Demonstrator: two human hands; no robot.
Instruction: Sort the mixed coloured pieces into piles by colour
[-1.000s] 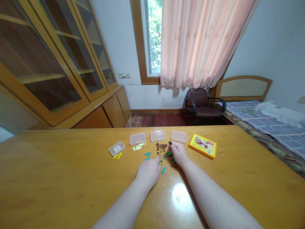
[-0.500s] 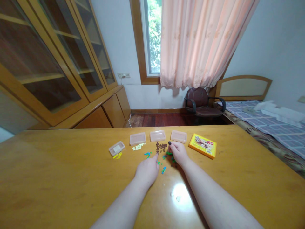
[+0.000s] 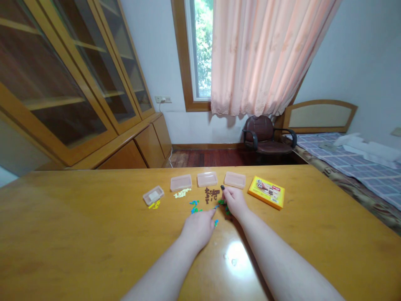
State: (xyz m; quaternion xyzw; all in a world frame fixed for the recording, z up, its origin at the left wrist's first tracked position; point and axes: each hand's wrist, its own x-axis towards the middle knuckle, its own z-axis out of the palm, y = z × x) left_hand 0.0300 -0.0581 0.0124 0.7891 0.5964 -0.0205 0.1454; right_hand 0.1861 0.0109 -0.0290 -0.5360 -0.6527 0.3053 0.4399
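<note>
My right hand [image 3: 234, 202] is closed, its fingers pinching a small dark building block piece [image 3: 222, 187]. Green pieces [image 3: 221, 202] lie beside and partly under that hand. My left hand [image 3: 199, 226] is low over the table, index finger stretched out, its tip at a small blue piece [image 3: 216, 206]; the other fingers are partly hidden. Beyond the fingertips lies a cluster of brown pieces [image 3: 212, 194]. Blue and green pieces [image 3: 194, 203] are scattered past my left hand, and a blue-green piece [image 3: 216, 223] lies near its thumb side.
Three shallow clear trays, including a middle tray [image 3: 207, 179], stand along the far side. A smaller tray [image 3: 153, 195] sits left, near yellow pieces [image 3: 154, 205]. Cream pieces [image 3: 182, 193] lie beside the trays. A yellow box [image 3: 267, 192] is on the right of the wooden table [image 3: 94, 234].
My left hand has moved right and slightly nearer, its index finger going from the edge of the brown pieces to the blue piece. My right hand stays put with its dark piece.
</note>
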